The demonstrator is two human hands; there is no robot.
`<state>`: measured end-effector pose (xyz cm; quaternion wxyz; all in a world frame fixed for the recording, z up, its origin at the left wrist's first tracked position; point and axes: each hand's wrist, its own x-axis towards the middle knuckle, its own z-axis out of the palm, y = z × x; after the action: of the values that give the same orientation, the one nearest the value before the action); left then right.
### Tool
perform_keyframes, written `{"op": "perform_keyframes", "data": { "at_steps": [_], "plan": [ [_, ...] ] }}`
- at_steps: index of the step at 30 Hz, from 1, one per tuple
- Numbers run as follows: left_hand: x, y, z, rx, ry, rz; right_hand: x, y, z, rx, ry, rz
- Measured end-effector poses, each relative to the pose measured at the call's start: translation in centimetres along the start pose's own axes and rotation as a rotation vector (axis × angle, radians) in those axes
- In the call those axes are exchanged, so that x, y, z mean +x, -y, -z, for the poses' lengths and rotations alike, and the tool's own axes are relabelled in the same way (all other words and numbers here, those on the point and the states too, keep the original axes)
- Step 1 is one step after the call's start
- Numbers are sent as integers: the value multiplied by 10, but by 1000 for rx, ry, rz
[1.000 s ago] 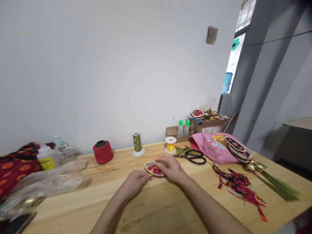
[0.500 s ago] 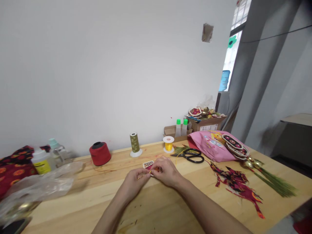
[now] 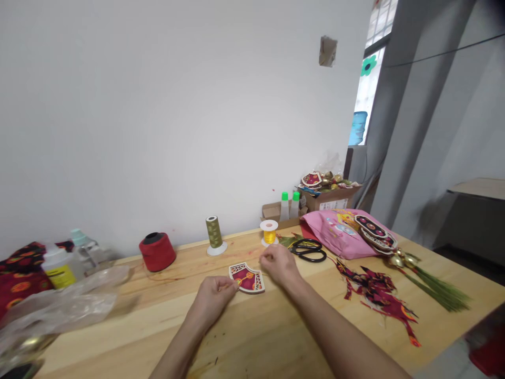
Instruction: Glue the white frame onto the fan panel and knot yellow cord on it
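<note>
A small fan-shaped ornament (image 3: 248,280) lies flat on the table, with a pale cut-out wooden frame and dark red patterned fabric inside. My left hand (image 3: 216,297) is at its left edge, fingers pinched on a bit of yellow cord (image 3: 239,283) there. Just beyond the ornament's upper right corner is my right hand (image 3: 279,264), its thumb and fingers pressed together; whatever they hold is too small to make out. Behind that hand stands a white spool of yellow cord (image 3: 269,236). Black-handled scissors (image 3: 310,251) lie to its right.
An olive thread cone (image 3: 213,233) and a red thread cone (image 3: 157,251) stand along the wall. At right are dark red fabric scraps (image 3: 374,289), a pink bag (image 3: 335,234) with tasselled ornaments, and a cardboard box (image 3: 327,200). Bottles and plastic wrap (image 3: 79,300) lie at left.
My right hand has moved right and away from my left hand, uncovering the fan-shaped ornament. My left hand stays at the ornament's left side. The whole view has shifted slightly.
</note>
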<state>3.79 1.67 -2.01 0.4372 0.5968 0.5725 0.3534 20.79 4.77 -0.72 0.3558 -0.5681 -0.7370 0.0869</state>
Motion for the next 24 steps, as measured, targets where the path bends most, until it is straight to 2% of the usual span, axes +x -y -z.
{"op": "perform_keyframes", "data": {
  "at_steps": [2, 6, 11, 14, 24],
  "plan": [
    [-2, -1, 1, -25, 24, -16, 1, -6, 1, 82, 5, 33],
    [-3, -6, 2, -10, 42, -37, -4, -1, -3, 221, 91, 260],
    [-4, -10, 2, 47, 36, -84, -11, 9, -4, 170, 151, 389],
    [-4, -11, 2, 63, 36, -90, -12, 11, -3, 136, 163, 414],
    [-4, -11, 1, 41, 85, -62, -14, 15, -7, 73, 195, 360]
  ]
}}
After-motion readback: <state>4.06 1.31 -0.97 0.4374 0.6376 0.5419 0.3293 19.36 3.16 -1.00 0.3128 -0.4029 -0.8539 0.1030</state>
